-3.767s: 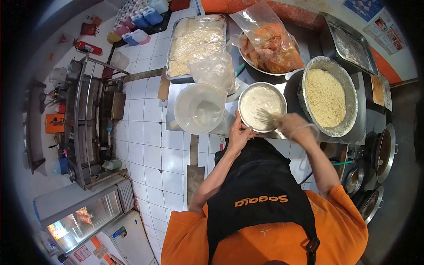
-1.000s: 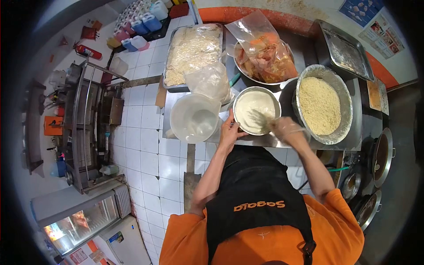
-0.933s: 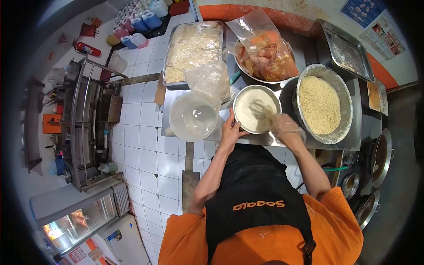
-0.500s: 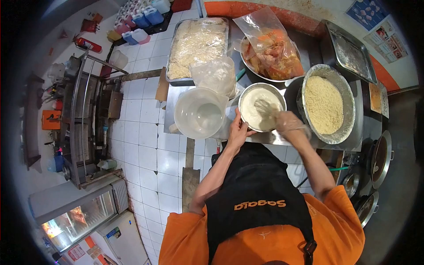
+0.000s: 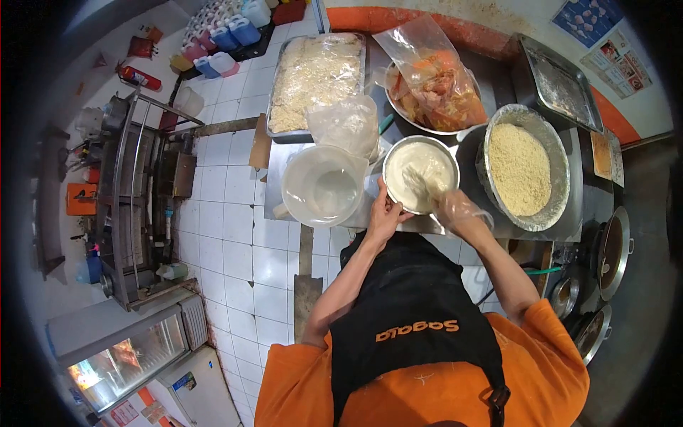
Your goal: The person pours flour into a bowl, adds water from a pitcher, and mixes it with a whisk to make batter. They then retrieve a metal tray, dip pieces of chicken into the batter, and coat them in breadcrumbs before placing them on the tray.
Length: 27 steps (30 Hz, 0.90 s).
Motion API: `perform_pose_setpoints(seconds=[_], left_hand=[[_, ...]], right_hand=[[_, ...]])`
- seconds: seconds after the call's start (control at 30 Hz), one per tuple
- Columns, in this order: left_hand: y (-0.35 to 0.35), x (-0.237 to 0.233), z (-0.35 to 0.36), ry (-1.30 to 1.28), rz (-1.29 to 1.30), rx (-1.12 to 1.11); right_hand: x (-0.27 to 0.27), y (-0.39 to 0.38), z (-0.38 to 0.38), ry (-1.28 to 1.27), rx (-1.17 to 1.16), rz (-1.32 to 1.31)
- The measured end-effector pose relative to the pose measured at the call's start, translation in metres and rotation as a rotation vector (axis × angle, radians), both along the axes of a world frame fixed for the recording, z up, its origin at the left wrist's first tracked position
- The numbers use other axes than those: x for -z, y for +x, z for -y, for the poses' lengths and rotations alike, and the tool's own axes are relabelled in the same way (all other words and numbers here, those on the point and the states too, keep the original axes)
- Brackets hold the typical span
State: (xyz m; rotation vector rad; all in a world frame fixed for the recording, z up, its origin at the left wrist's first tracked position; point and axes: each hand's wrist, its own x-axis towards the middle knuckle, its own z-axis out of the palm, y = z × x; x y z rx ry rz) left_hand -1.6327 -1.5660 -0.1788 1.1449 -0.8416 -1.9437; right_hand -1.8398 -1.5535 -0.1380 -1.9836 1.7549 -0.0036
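A round metal bowl (image 5: 388, 158) of white batter (image 5: 421, 155) stands near the table's front edge. My left hand (image 5: 385, 215) grips the bowl's near-left rim, fingers closed on it. Gloved in clear plastic, my right hand (image 5: 461, 215) is closed round the handle of a whisk (image 5: 418, 183). The whisk's wires dip into the batter on the near side; they are blurred by motion. Left of the bowl is a translucent plastic jug (image 5: 324, 186), with a clear bag of white powder (image 5: 345, 128) behind it. An oval metal basin (image 5: 491, 181) of yellowish crumbs (image 5: 521, 171) stands to the right.
At the back are a tray of crumb-coated food (image 5: 318, 82) under plastic, and a bowl of marinated meat (image 5: 427, 117) with a clear bag (image 5: 420, 46) on top. A dark metal pan (image 5: 562, 82) sits back right. Lidded pans (image 5: 615, 256) are at far right.
My right hand and the whisk have moved nearer to me and slightly left, from the bowl's middle to its near side. My left hand stays on the rim.
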Motion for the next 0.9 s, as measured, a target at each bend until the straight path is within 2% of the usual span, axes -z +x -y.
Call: perform_pose_setpoints(seconds=[0.03,0.07,0.13,0.2,0.23,0.27,0.33,0.37,0.4,0.47,0.53,0.57,0.67,0.7,0.73,0.8,0.87,0.9], left_hand=[[0.000,-0.002,0.005,-0.010,0.001,-0.005],[0.000,-0.002,0.003,0.002,0.007,-0.005],[-0.002,0.000,-0.003,0.027,0.009,-0.005],[0.000,0.000,0.001,-0.012,0.007,0.036],[-0.001,-0.003,-0.001,0.012,-0.014,-0.023],[-0.001,-0.005,0.001,0.007,-0.009,-0.013],[-0.004,-0.005,-0.003,-0.034,0.026,-0.039],[-0.005,-0.001,-0.006,-0.028,0.027,-0.023],[-0.003,0.004,-0.009,-0.015,0.020,-0.012],[-0.001,0.006,-0.001,-0.012,-0.001,-0.011],[-0.003,0.001,-0.003,0.030,0.086,0.002],[-0.004,-0.004,-0.002,0.014,0.054,-0.017],[-0.003,0.000,0.001,-0.019,0.037,-0.023],[-0.002,0.001,0.003,-0.016,0.049,-0.010],[-0.001,0.003,-0.001,0.000,0.062,0.005],[-0.005,-0.003,-0.002,-0.009,0.003,-0.039],[-0.003,-0.011,0.001,-0.001,0.043,-0.012],[-0.003,-0.009,0.004,-0.011,0.044,-0.016]], right_hand=[[-0.034,0.002,0.004,0.050,0.005,0.003],[-0.061,-0.003,0.017,0.236,0.069,-0.047],[-0.050,-0.005,0.021,0.064,0.118,-0.041],[-0.020,0.011,0.014,0.116,0.053,-0.118],[-0.030,0.014,0.002,-0.044,0.041,0.044],[-0.041,0.010,0.007,-0.048,0.052,0.049],[-0.057,-0.008,0.018,0.133,0.114,-0.081],[-0.049,-0.003,0.019,-0.001,0.061,0.032],[-0.007,-0.001,0.016,0.039,0.104,-0.081],[-0.033,0.012,0.007,0.021,0.056,0.032],[-0.066,-0.010,0.021,0.240,0.104,-0.091],[-0.058,-0.014,0.023,0.087,0.022,-0.046],[-0.025,0.011,0.010,-0.038,0.017,-0.038],[-0.030,0.003,0.008,-0.031,0.003,0.031],[-0.036,-0.014,0.019,0.185,-0.034,-0.073],[-0.046,-0.013,0.024,0.034,0.025,-0.038],[-0.016,0.003,0.016,0.062,0.044,-0.055],[-0.016,0.006,0.007,-0.046,0.057,0.095]])
